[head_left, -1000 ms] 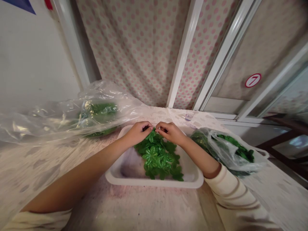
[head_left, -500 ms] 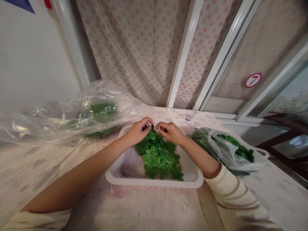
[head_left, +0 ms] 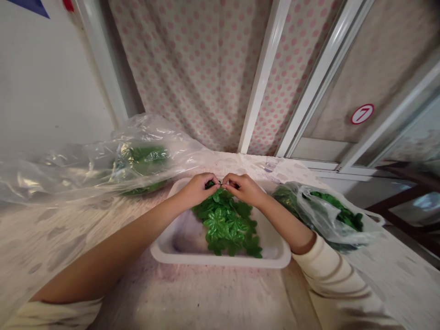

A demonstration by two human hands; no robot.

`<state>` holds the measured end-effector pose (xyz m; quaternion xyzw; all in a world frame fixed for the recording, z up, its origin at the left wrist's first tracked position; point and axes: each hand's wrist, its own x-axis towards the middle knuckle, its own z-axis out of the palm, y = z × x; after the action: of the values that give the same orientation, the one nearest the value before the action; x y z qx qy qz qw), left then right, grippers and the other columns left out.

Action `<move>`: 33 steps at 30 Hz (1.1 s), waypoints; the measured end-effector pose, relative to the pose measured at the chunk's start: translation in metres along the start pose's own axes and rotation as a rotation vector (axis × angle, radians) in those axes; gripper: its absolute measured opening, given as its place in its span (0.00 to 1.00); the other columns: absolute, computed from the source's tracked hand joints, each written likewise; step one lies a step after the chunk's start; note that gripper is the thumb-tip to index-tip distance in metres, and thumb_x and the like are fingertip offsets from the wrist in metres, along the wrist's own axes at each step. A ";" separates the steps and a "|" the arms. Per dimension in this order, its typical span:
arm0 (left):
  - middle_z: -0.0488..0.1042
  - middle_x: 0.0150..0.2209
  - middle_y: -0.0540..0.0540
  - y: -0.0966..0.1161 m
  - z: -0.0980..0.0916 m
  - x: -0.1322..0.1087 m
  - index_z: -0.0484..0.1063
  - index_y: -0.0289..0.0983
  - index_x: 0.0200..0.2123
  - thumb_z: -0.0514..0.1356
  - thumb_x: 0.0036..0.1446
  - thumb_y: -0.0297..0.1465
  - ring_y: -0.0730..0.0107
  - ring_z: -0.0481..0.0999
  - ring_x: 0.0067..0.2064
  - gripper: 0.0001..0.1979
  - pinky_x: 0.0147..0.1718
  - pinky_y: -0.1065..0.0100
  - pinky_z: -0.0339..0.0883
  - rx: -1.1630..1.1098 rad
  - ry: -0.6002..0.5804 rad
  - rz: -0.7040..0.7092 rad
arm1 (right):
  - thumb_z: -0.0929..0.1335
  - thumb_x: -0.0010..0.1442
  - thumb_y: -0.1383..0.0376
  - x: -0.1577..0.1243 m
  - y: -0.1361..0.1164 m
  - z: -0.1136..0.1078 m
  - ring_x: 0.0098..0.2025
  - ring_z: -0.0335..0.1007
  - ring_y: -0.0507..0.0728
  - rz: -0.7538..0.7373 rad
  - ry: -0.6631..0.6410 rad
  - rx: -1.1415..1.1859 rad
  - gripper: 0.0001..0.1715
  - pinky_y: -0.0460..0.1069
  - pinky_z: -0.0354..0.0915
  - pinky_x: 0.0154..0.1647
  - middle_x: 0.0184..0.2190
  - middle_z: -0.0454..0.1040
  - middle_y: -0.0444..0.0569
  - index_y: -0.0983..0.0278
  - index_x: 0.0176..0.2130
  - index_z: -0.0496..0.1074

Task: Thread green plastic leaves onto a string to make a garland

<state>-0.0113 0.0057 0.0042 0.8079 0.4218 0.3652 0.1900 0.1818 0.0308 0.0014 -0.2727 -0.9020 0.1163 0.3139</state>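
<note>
Over the far end of a white plastic tray (head_left: 220,260), my two hands meet fingertip to fingertip. My left hand (head_left: 201,189) is closed in a pinch, with a dark green leaf (head_left: 209,184) showing between thumb and fingers. My right hand (head_left: 244,189) pinches beside it at a thin dark bit between the fingertips, too small to name. Below them, a heap of glossy green artificial leaves (head_left: 225,224) lies in the middle and right of the tray. The fingers partly hide the held leaf.
A large clear plastic bag (head_left: 96,169) with green contents lies to the left. On the right sits an open plastic bag (head_left: 319,215) holding green leaves. A small clear object (head_left: 270,166) is at the table's back, before a polka-dot curtain (head_left: 192,78).
My left hand has closed its fingers and lowered slightly, and the dark green leaf now shows within its grip. My right hand has hardly moved, and the leaf heap looks unchanged.
</note>
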 end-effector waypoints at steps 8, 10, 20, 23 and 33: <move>0.70 0.27 0.51 0.000 -0.001 0.000 0.68 0.36 0.28 0.56 0.52 0.32 0.72 0.68 0.30 0.06 0.32 0.70 0.61 0.014 0.006 0.006 | 0.64 0.58 0.63 0.000 0.000 0.000 0.19 0.54 0.47 0.000 -0.005 -0.003 0.07 0.41 0.51 0.23 0.16 0.59 0.37 0.65 0.35 0.68; 0.70 0.27 0.50 0.000 -0.001 0.000 0.68 0.36 0.28 0.56 0.52 0.32 0.72 0.68 0.30 0.06 0.32 0.70 0.60 0.008 0.008 -0.007 | 0.64 0.59 0.63 0.000 0.000 0.000 0.19 0.53 0.47 0.000 -0.005 -0.005 0.07 0.41 0.51 0.23 0.16 0.58 0.37 0.65 0.35 0.68; 0.70 0.27 0.50 -0.002 -0.001 0.000 0.68 0.36 0.28 0.57 0.51 0.33 0.72 0.67 0.29 0.06 0.30 0.71 0.59 -0.005 0.012 -0.011 | 0.63 0.59 0.63 0.000 -0.001 -0.001 0.19 0.53 0.47 -0.001 -0.010 -0.009 0.07 0.41 0.50 0.23 0.16 0.58 0.37 0.65 0.35 0.67; 0.70 0.27 0.51 -0.002 0.000 0.000 0.68 0.36 0.28 0.57 0.51 0.33 0.73 0.66 0.29 0.07 0.29 0.71 0.58 -0.013 0.011 -0.022 | 0.63 0.59 0.63 0.000 -0.001 -0.001 0.19 0.53 0.47 0.000 -0.008 -0.015 0.07 0.41 0.50 0.23 0.16 0.58 0.37 0.65 0.35 0.67; 0.70 0.28 0.50 0.003 -0.001 0.000 0.66 0.36 0.30 0.50 0.57 0.36 0.71 0.68 0.32 0.11 0.35 0.69 0.62 -0.073 0.003 -0.039 | 0.63 0.60 0.63 0.000 -0.002 -0.001 0.18 0.52 0.47 -0.011 -0.008 -0.025 0.07 0.42 0.50 0.23 0.16 0.57 0.37 0.64 0.35 0.66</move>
<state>-0.0110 0.0039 0.0064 0.7914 0.4242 0.3779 0.2256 0.1817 0.0295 0.0034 -0.2712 -0.9060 0.1044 0.3077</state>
